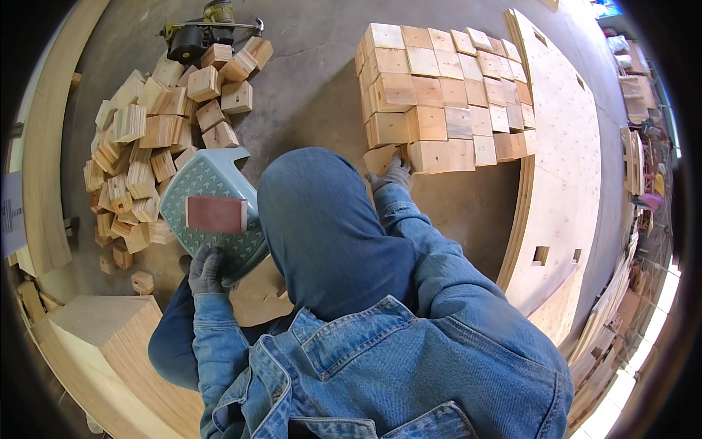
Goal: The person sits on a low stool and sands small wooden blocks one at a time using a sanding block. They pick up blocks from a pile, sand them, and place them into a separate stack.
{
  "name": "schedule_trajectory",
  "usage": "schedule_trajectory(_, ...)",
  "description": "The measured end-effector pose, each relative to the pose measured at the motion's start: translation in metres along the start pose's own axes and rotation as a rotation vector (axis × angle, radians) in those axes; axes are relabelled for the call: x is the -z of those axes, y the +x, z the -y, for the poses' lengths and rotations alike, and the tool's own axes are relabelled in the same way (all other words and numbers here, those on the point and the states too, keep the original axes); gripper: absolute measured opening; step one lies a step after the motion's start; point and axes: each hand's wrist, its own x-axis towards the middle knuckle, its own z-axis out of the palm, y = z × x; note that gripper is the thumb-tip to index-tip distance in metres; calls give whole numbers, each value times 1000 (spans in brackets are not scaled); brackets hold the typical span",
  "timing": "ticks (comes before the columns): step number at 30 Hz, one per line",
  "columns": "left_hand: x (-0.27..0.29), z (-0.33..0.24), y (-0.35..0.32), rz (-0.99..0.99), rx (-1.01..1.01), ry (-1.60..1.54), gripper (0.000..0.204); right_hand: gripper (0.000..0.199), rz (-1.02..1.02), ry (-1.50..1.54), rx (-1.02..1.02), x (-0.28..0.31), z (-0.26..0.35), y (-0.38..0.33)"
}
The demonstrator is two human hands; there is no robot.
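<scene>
My right hand (pixel 391 177), in a grey glove, is closed on a wooden block (pixel 380 156) at the near left corner of a neat stack of wooden blocks (pixel 439 91). Its fingertips are partly hidden behind the block. At the left, my left hand (pixel 205 270), also gloved, has its fingers bent over the near edge of a blue-green plastic stool (pixel 186 175). On the stool's patterned top lies a reddish-brown rectangular block (pixel 216 214) with a pale end. My bent knee stands between the stool and the stack.
A loose heap of wooden blocks (pixel 139 175) lies beyond and left of the stool. Behind it is a dark machine with a metal bar (pixel 205 36). Long plywood sheets (pixel 563 168) lie right of the stack. A large plywood piece (pixel 110 344) is at the near left.
</scene>
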Motion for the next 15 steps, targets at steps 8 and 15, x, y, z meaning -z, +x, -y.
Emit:
schedule_trajectory(8, 11, 13, 13, 2, -27, 22, 40, 123, 13, 1, -65, 6, 7, -2)
schedule_trajectory(15, 16, 18, 16, 6, -42, 41, 41, 120, 37, 24, -64, 9, -3, -1)
